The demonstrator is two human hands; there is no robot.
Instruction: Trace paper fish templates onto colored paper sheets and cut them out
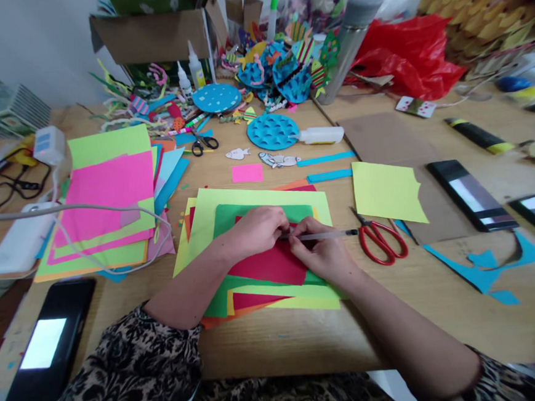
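Note:
Both of my hands meet over a stack of coloured paper. My right hand [324, 251] pinches a clear-barrelled pen [328, 235], which lies sideways with its black end pointing right. At the pen's other end, the fingers of my left hand [263, 228] are closed on it; the tip itself is hidden. Beneath them lies a red paper piece [267, 265] on a green sheet [217, 300], with a yellow-green sheet [205, 199] below. Just right of the pen rest red-handled scissors [382, 241], touching or nearly touching its black end.
Left stands a pile of coloured paper [109, 188] with a cable across it, and a phone [50, 347]. Behind are black scissors [204, 143], a blue scalloped disc [272, 132] and a glue bottle [322, 135]. To the right lie a yellow sheet [382, 191], cardboard [387, 138] and another phone [471, 194].

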